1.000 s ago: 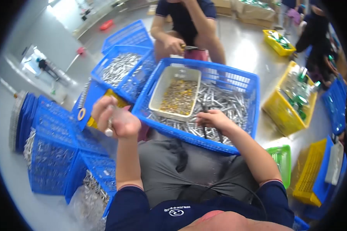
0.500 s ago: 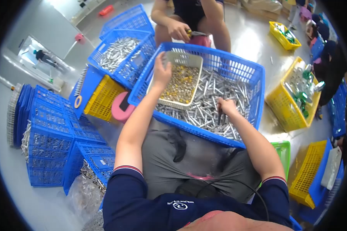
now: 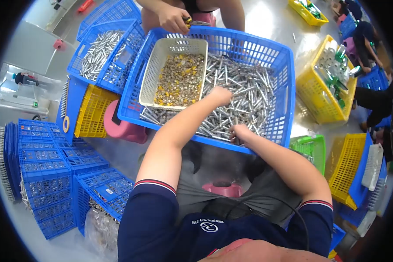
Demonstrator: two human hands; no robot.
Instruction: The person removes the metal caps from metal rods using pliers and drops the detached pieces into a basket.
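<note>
A large blue basket [image 3: 273, 39] in front of me holds a heap of silvery metal pins [image 3: 253, 94]. My left hand [image 3: 221, 96] reaches down onto the pins near the basket's middle, fingers curled; whatever is in them is hidden. Close to the near rim, my right hand [image 3: 243, 133] is closed round dark pliers [image 3: 234, 139], mostly covered by the hand. Inside the basket's left part, a cream-coloured perforated tray [image 3: 149, 83] contains small metal and yellow bits [image 3: 179, 81].
Across the basket, another person's hand [image 3: 174, 18] holds yellow-and-black pliers [image 3: 196, 23]. A blue crate [image 3: 113, 72] of pins, a yellow crate [image 3: 91, 113] and a pink stool [image 3: 122, 126] stand left. A yellow crate [image 3: 321, 94] with green and clear pieces stands right.
My left hand has left the cream tray's far left edge and come down right onto the pins. My right hand has shifted toward the near rim. The view has moved.
</note>
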